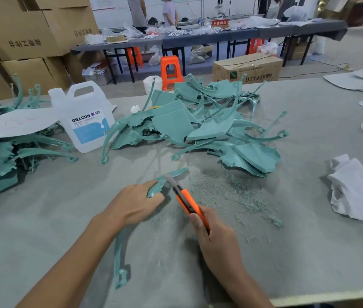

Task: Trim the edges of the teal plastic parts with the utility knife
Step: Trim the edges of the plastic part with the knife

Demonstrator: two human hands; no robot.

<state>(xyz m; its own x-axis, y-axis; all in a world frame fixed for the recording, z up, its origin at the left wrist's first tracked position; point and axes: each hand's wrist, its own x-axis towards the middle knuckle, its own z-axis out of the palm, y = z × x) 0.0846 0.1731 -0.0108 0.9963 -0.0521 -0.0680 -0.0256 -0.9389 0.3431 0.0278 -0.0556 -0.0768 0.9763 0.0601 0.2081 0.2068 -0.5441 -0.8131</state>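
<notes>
My left hand (137, 202) grips a teal plastic part (167, 178) near the middle of the grey table (309, 263); the part's long curved arm runs back under my forearm toward the table's near edge. My right hand (215, 238) holds an orange utility knife (187, 202), its blade tip lying against the part's edge just right of my left fingers. A large heap of teal parts (198, 127) lies behind, and another pile (9, 156) sits at the far left.
Teal shavings (231, 194) are scattered right of the knife. A white plastic jug (87, 121) stands left of the heap, and a white cloth (356, 192) lies at the right. Cardboard boxes, orange stools and other people at tables are behind.
</notes>
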